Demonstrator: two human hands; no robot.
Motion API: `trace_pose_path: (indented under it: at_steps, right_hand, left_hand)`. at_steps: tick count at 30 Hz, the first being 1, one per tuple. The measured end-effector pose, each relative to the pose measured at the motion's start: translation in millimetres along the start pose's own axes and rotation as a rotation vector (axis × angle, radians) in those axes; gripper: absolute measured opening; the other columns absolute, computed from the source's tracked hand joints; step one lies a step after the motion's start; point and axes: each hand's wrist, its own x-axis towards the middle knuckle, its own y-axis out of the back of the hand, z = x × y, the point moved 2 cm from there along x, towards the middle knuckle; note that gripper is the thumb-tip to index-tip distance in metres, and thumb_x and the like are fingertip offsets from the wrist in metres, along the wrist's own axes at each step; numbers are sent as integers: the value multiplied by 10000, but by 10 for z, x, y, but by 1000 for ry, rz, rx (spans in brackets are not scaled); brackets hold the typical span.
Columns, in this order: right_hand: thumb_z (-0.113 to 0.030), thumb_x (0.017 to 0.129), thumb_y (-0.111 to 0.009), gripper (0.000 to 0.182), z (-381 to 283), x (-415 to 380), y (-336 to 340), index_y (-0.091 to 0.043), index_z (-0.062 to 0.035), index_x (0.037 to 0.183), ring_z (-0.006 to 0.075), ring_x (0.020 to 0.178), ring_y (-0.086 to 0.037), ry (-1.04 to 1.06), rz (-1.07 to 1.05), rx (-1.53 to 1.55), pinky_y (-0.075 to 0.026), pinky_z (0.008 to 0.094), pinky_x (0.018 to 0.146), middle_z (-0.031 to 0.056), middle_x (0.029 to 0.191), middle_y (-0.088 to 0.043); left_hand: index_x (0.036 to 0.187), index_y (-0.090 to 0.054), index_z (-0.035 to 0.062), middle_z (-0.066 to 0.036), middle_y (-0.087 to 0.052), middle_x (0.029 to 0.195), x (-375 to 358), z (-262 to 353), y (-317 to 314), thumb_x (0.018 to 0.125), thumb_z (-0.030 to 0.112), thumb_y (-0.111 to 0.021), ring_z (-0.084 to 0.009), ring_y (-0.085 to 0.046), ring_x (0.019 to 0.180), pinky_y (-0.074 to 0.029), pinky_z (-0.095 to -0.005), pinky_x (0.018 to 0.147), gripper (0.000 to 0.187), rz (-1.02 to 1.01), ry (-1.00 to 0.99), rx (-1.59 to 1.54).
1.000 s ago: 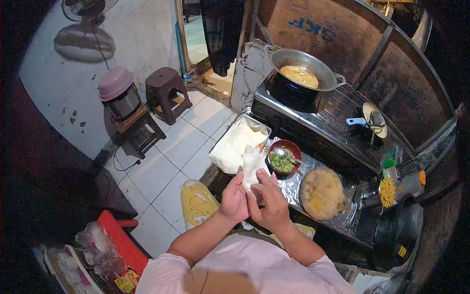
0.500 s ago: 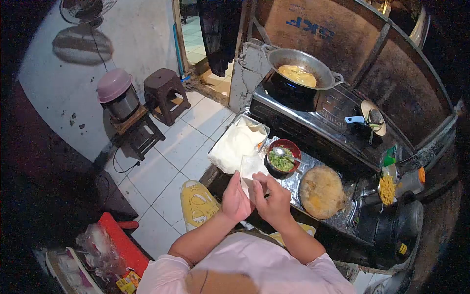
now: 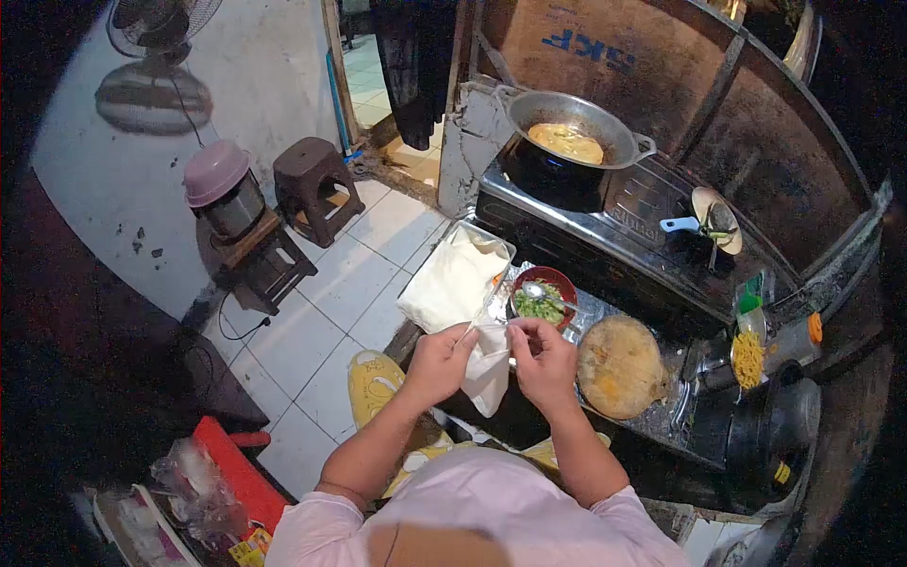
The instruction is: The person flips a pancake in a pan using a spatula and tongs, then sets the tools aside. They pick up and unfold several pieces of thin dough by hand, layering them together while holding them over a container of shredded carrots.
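A thin white sheet (image 3: 487, 369) hangs between my hands, its lower corner pointing down. My left hand (image 3: 440, 363) pinches its upper left edge, and my right hand (image 3: 544, 361) pinches the upper right edge. Just beyond my left hand, a stack of pale wrappers (image 3: 453, 279) lies in a clear tray. Past my right hand stands a red bowl (image 3: 569, 283) of chopped greens with a metal spoon in it. A round wooden board (image 3: 620, 367) lies to the right of my right hand.
A wok (image 3: 616, 128) with yellow food in oil sits on the stove (image 3: 642, 213). On the stove's right are a blue-handled utensil (image 3: 680, 225) and a small dish. Stools (image 3: 315, 170), a pink-lidded container (image 3: 216, 173) and a fan (image 3: 161, 24) are at left.
My hands have moved apart and turned, and the sheet is now spread between them, hanging lower. The view has shifted slightly.
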Motion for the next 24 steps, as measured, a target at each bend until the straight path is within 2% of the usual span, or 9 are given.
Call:
trace_pose_path:
  at_steps: [1, 5, 7, 9, 13, 15, 16, 19, 24]
  right_hand:
    - [-75, 885, -635, 98, 55, 0, -20, -675, 5, 924, 80, 702, -633, -23, -21, 83, -500, 229, 604, 75, 786, -674]
    - [-43, 846, -652, 102, -48, -8, 47, -666, -3, 938, 83, 726, -616, 72, -186, 45, -482, 211, 612, 73, 850, -659]
    - [-36, 803, -676, 161, -54, -32, 24, -660, -13, 961, 110, 688, -602, 51, -152, 123, -473, 228, 619, 68, 829, -650]
    - [-59, 819, -634, 169, -125, -48, 52, -639, -35, 986, 244, 751, -638, 124, -119, -60, -502, 354, 662, 125, 819, -632]
    - [-90, 804, -666, 197, -88, -63, 29, -635, -11, 982, 283, 758, -621, 7, -28, 46, -495, 358, 694, 124, 807, -614]
    - [-132, 756, -740, 272, 36, -35, 60, -677, -31, 1000, 204, 753, -625, 20, -177, -66, -496, 312, 674, 108, 833, -639]
    - [-140, 794, -677, 210, 67, -27, 92, -680, -9, 957, 307, 785, -634, 74, -227, -68, -498, 376, 715, 163, 835, -633]
    - [-140, 802, -661, 177, 63, 31, 238, -711, -22, 924, 314, 834, -645, 56, -391, -104, -502, 375, 743, 178, 875, -652]
    - [-163, 830, -681, 175, -69, 112, 424, -707, -17, 923, 115, 650, -603, -194, -445, 22, -479, 287, 609, 84, 719, -672]
  left_hand:
    - [1055, -669, 7, -62, -663, 754, 10, 74, 32, 969, 206, -519, -77, -582, 705, -484, -262, 659, 263, -31, 16, 110]
    - [1041, -674, 19, -95, -658, 699, 37, 149, 47, 954, 194, -528, -90, -593, 675, -491, -292, 638, 244, -42, 52, 155]
    - [1071, -653, 37, -202, -648, 764, 38, 179, 16, 948, 220, -508, -323, -667, 703, -496, -382, 643, 264, -32, -21, 172]
    - [1069, -651, 36, -208, -646, 764, 21, 253, -11, 945, 218, -508, -339, -665, 715, -496, -386, 645, 263, -50, -39, 146]
    - [1068, -650, 39, -239, -644, 802, -23, 329, -27, 928, 198, -517, -393, -648, 766, -503, -416, 679, 250, -69, -121, 184]
    - [1072, -652, 46, -239, -647, 829, -9, 292, 21, 916, 192, -527, -399, -642, 788, -504, -430, 698, 247, -103, -161, 313]
    - [1076, -653, 54, -240, -649, 857, -6, 288, 58, 904, 185, -538, -406, -636, 810, -505, -445, 717, 246, -135, -201, 443]
    - [1068, -662, 65, -225, -654, 890, 12, 443, 227, 885, 183, -554, -395, -637, 834, -502, -462, 746, 243, -266, -195, 500]
    - [974, -666, 40, -196, -655, 814, 163, 592, 523, 890, 196, -558, -350, -643, 734, -496, -392, 678, 207, -282, -161, 447]
